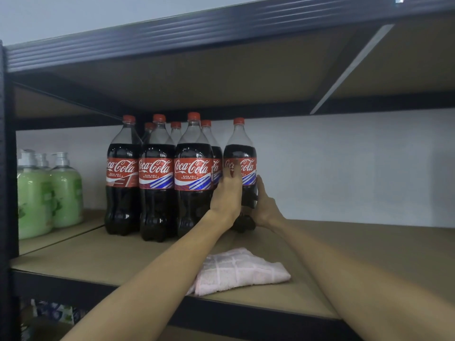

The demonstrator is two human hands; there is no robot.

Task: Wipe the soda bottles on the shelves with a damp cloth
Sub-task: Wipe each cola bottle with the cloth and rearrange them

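Several cola bottles [193,173] with red caps and red labels stand in a cluster on the shelf board [128,257]. One bottle [240,153] stands apart at the right of the cluster. My left hand [227,195] lies against its left side with fingers reaching up over the label. My right hand [263,205] wraps round its lower right side. A folded pale pink cloth [241,271] lies on the board near the front edge, under my left forearm, touched by neither hand.
Green soap pump bottles [49,190] stand at the shelf's left end. A black metal upright [6,168] frames the left side, and a board with a black beam [221,28] runs overhead. Bare board extends to the right of the bottles.
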